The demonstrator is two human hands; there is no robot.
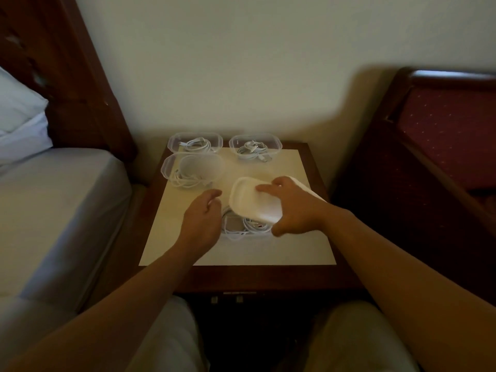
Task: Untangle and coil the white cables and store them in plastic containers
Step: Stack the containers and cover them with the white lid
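Note:
My right hand (292, 208) grips a white plastic lid (251, 201), tilted over the near container (236, 229), where a coiled white cable (251, 226) lies. My left hand (202, 222) hovers just left of that container with curled fingers and nothing in it. Three more clear containers stand on the table. The back-left one (195, 142) and the back-right one (255, 146) each hold a coiled white cable. Over the middle-left container (192, 167) rests a translucent lid, and cable loops (185, 181) show at its front.
The containers stand on a white mat (308, 242) covering a dark wooden bedside table (268, 277). A bed with a grey sheet (53, 210) lies on the left, and a wooden chair with a red seat (442, 124) on the right. A wall rises behind.

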